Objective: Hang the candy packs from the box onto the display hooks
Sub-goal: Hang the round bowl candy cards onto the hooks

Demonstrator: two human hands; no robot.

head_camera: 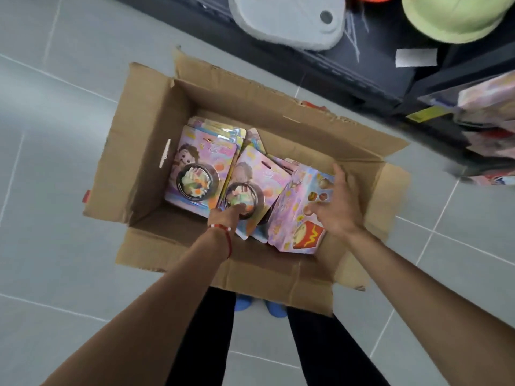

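Grey tiled floor (55, 162) with pale grout lines; an open cardboard box (156, 151) sat on it, all four flaps folded outward. A dark display fixture (370, 68) ran along the far right side of the floor, carrying a grey plush item (287, 23) and a pale green one (457, 18); blurred pastel packs (490, 115) hung at its right end. Inside the box, candy packs (195, 168) lay flat and overlapping against the left and near walls, the far right corner of the box floor bare. The left hand (225, 215), a red string bracelet (223, 228) at the wrist, reached down with fingers extended onto the round blister of a middle pack (259, 174); whether it gripped could not be told. The right hand (340, 201) was half open, fingers curled around the upper edge of a pack printed with a fries carton (301, 218), tilting it up near the right wall. Dark trouser legs and blue shoes (276, 310) showed just behind the near flap. Open tile lay left of the box and between the box and the fixture.
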